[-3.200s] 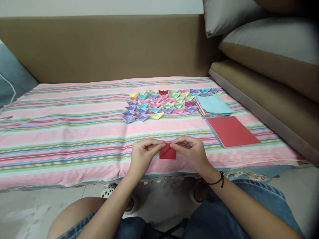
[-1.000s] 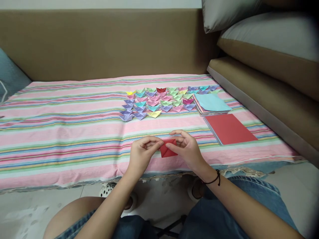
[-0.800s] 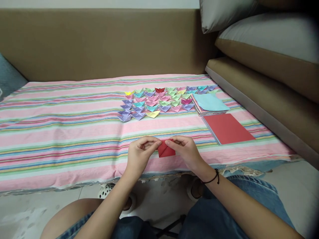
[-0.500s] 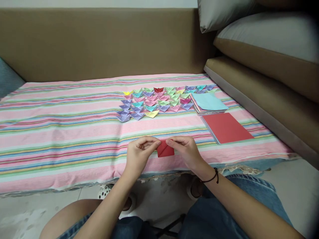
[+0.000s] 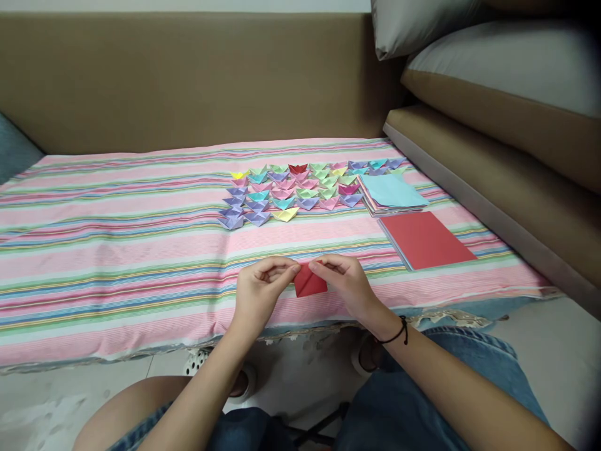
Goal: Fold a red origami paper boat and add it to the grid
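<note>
A small folded red paper point(image 5: 310, 283) with a diagonal crease hangs between my hands, over the near part of the striped cloth. My left hand point(image 5: 263, 285) pinches its upper left corner between thumb and fingers. At the upper right corner, my right hand point(image 5: 346, 282) grips the same paper, the thumb lying on its front. Beyond them, several folded paper boats point(image 5: 307, 194) in purple, pink, green, blue, yellow and red lie in rows. To their right are a stack of paper with light blue on top point(image 5: 394, 191) and a stack of red paper point(image 5: 429, 240).
The striped cloth point(image 5: 117, 250) covers the seat up to a brown backrest point(image 5: 188, 81). Large cushions point(image 5: 493, 144) are piled along the right side. A grey-blue cushion point(image 5: 16, 150) shows at the left edge. My legs are below the front edge.
My right hand has shifted slightly left along the red paper's top edge, with its thumb further in. The whole view has moved very slightly.
</note>
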The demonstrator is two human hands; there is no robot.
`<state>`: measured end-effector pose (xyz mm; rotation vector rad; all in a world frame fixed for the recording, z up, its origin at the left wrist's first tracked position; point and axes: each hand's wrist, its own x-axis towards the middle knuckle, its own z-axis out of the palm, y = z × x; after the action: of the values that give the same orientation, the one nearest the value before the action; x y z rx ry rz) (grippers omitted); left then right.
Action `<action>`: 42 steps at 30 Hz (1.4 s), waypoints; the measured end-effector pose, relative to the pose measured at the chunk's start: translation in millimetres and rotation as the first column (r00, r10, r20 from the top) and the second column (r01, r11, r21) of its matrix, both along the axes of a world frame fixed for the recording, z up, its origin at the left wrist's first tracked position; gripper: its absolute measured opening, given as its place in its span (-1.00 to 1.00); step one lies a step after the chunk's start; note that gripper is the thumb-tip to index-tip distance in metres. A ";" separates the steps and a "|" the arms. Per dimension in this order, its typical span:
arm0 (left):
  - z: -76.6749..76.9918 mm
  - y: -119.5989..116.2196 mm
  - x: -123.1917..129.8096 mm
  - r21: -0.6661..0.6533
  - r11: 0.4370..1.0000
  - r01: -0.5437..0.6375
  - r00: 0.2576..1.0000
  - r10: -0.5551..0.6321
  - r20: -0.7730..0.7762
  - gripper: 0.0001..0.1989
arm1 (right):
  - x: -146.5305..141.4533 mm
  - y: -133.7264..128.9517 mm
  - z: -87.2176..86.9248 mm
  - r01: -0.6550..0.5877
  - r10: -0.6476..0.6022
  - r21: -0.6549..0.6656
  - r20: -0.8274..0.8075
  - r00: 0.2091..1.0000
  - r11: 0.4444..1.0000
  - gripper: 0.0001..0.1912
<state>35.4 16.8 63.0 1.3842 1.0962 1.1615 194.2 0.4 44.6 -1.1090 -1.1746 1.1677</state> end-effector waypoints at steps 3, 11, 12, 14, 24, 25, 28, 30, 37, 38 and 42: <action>0.7 -0.4 0.1 -0.012 0.999 0.034 0.999 -0.034 -0.006 -0.87 | 0.3 0.4 1.4 -0.017 0.016 -0.009 -0.017 1.000 1.000 -0.78; 0.1 0.0 0.5 -0.038 0.986 0.162 0.987 -0.162 -0.017 -0.87 | 4.5 -1.4 2.5 -0.050 0.047 0.039 0.065 0.997 0.998 -0.76; -0.4 0.3 0.2 -0.036 0.986 0.165 0.986 -0.166 -0.024 -0.87 | 4.3 -1.5 1.9 -0.060 0.056 0.048 0.078 0.995 0.997 -0.76; -1.1 1.0 -0.6 -0.036 0.987 0.157 0.987 -0.158 -0.025 -0.85 | 3.5 -1.6 1.3 -0.070 0.064 0.056 0.106 0.992 0.996 -0.76; 0.5 1.7 0.0 -0.208 0.967 0.151 0.982 -0.122 0.145 -0.64 | 7.3 2.2 8.8 -0.082 0.086 -0.053 0.081 0.993 0.995 -0.79; -0.1 1.2 0.7 -0.222 0.963 0.150 0.979 -0.113 0.169 -0.64 | 7.0 2.3 8.3 -0.079 0.083 -0.061 0.070 0.994 0.995 -0.78; -2.4 0.0 2.0 -0.249 0.961 0.119 0.968 -0.056 0.245 -0.65 | 4.9 2.0 3.8 -0.097 0.099 -0.087 0.018 0.995 0.991 -0.71; -3.4 -0.2 2.3 -0.252 0.964 0.081 0.960 -0.008 0.279 -0.64 | 3.6 1.4 0.0 -0.134 0.131 -0.131 -0.030 0.991 0.982 -0.70; -1.2 -0.8 3.8 -0.272 0.958 0.089 0.955 -0.005 0.297 -0.62 | 5.8 1.9 0.8 -0.123 0.125 -0.029 0.093 0.988 0.992 -0.63; -0.9 -0.9 4.1 -0.272 0.958 0.090 0.955 -0.005 0.298 -0.62 | 5.9 2.1 1.7 -0.124 0.125 -0.021 0.105 0.987 0.992 -0.62; -1.8 -0.9 5.8 -0.239 0.971 0.025 0.943 0.056 0.327 -0.61 | 1.8 1.3 0.7 -0.111 0.112 -0.096 0.006 0.994 0.989 -0.68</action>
<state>41.2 15.9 61.1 0.9523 0.9685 1.1793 196.1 1.7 45.3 -1.1348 -1.2131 1.3163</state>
